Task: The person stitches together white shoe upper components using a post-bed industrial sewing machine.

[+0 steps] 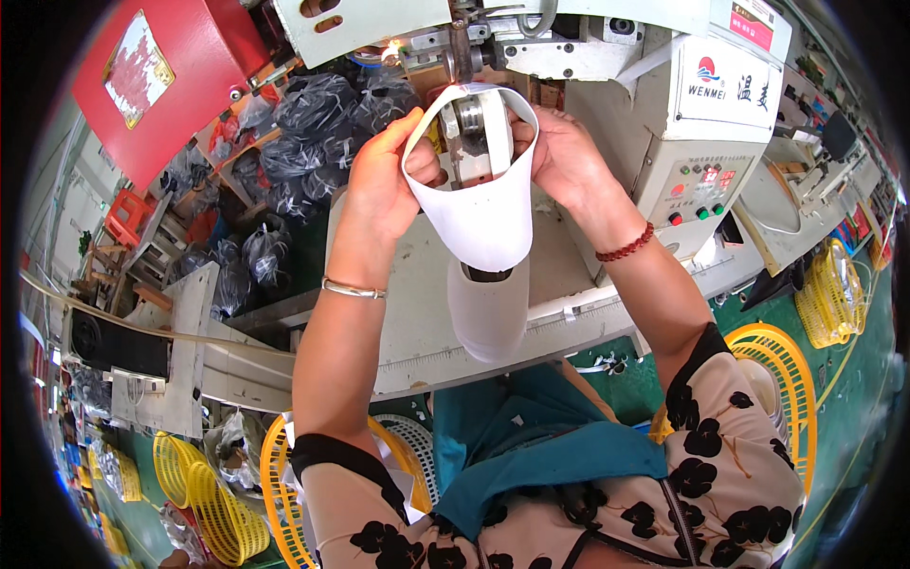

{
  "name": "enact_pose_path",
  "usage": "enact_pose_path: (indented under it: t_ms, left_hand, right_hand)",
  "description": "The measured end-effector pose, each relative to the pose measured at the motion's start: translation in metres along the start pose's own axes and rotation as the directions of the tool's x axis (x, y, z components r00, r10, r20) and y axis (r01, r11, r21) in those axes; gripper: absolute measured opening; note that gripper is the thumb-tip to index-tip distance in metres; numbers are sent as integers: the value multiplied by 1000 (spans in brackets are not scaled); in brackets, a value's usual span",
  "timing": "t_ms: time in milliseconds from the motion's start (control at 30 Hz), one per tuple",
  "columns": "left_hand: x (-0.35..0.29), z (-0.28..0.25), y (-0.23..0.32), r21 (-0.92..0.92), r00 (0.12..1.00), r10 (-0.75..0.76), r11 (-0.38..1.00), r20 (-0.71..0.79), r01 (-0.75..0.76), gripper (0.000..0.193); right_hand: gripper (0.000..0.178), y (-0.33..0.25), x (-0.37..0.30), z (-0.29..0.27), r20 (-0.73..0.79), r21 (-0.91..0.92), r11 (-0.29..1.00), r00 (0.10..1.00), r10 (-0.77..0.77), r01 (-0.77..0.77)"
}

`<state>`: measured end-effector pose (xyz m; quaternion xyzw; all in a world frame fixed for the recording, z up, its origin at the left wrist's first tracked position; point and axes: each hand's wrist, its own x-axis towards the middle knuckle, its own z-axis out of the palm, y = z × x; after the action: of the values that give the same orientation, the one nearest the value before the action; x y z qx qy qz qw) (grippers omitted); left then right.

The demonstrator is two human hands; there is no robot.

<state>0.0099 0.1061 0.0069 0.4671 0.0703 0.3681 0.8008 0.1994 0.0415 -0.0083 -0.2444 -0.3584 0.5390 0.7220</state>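
A white tubular piece [479, 223], which looks like a shoe or boot upper, hangs open-topped around the metal post [469, 142] of a machine. My left hand [384, 175] grips its left rim, with the fingers curled inside the opening. On the opposite side my right hand [569, 156] pinches the right rim, its fingertips partly hidden behind the material. The far edge of the piece touches or nearly touches the tip of the machine head [460, 52]. Below it a second smooth white rounded form [488, 318] shows; I cannot tell whether it belongs to the machine.
A red box [171, 81] projects at upper left, with black plastic bags [308, 123] behind the worktable [408, 332]. A control cabinet [697, 180] with buttons stands at right. Yellow baskets [223, 512] are on the left floor, and another yellow basket [801, 398] sits beside my right arm.
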Motion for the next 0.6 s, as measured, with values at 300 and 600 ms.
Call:
enact_pose_path:
  t_ms: [300, 600]
  left_hand:
    - [-1, 0, -24, 249, 956, 74, 969, -286, 0, 24]
    - [-3, -20, -55, 37, 944, -43, 998, -327, 59, 21]
  right_hand:
    - [22, 15, -8, -3, -140, -266, 964, 990, -21, -17]
    - [25, 39, -22, -15, -166, -188, 968, 977, 136, -166]
